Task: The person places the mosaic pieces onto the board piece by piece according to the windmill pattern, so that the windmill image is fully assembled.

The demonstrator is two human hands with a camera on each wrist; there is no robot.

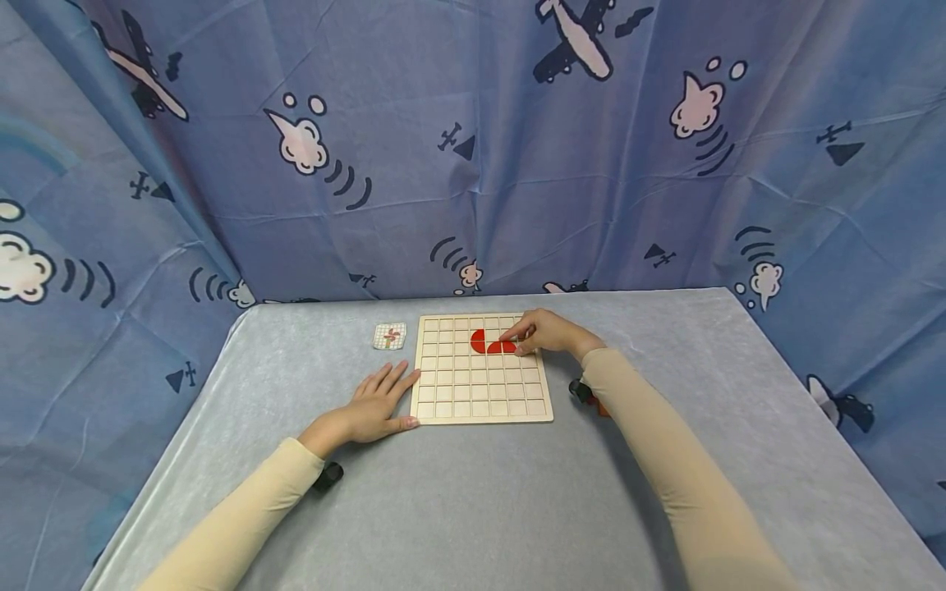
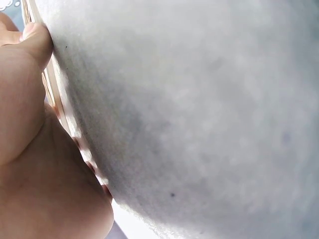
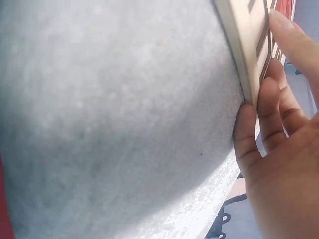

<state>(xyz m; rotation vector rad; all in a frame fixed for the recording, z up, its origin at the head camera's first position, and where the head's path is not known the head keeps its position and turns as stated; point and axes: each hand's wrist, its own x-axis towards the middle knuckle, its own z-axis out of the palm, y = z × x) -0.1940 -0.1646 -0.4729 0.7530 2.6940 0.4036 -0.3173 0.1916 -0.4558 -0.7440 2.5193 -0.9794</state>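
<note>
Two red pieces [image 1: 478, 341] lie between twelve and two o'clock on the board [image 1: 479, 379], left hand [image 1: 369, 414] spread-fingered toward eight, right hand [image 1: 550, 330] at two, pinch unclear, apparently aligning one, which wants gentle nudging.

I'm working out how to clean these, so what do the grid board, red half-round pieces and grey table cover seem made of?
Grid board: probably wood with a matte, natural finish, going by its pale tan color. Red half-round pieces: smooth-looking and evenly colored, perhaps painted wood or plastic; I can't tell which. Grey table cover: likely felt-like fabric, matte, since close up it looks fuzzy.
</note>
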